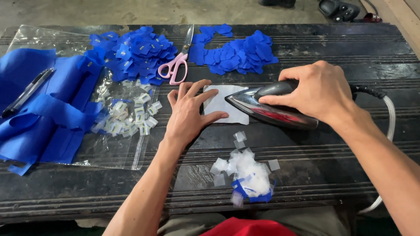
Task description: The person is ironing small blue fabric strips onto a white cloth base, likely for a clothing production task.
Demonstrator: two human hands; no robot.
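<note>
A: Head view, quick pass. Your right hand is wrapped around the handle of the iron, fingers closed on it, knuckles up. Agree?

B: Yes. And your left hand holds nothing: it lies flat, fingers spread, pressing the left edge of the white patch to the counter.

A: Key relation then. The iron's long axis runs right to left, nose pointing at your left hand. The nose already sits over the right part of the patch.

B: So the patch lies to the left of your right hand, between your two hands. Your left fingertips are near the iron's nose but apart from it, as far as I can tell.

A: Left hand is nearer the patch, touching it. Right hand reaches it only through the iron.

B: Outward now. A heap of white scraps with a few blue bits lies near you, below the iron. Pink scissors sit beyond your left hand, between two piles of blue fabric pieces.

A: Far left: blue cloth with a pen on it, and small labels on clear plastic. The iron's cord trails off right.
</note>
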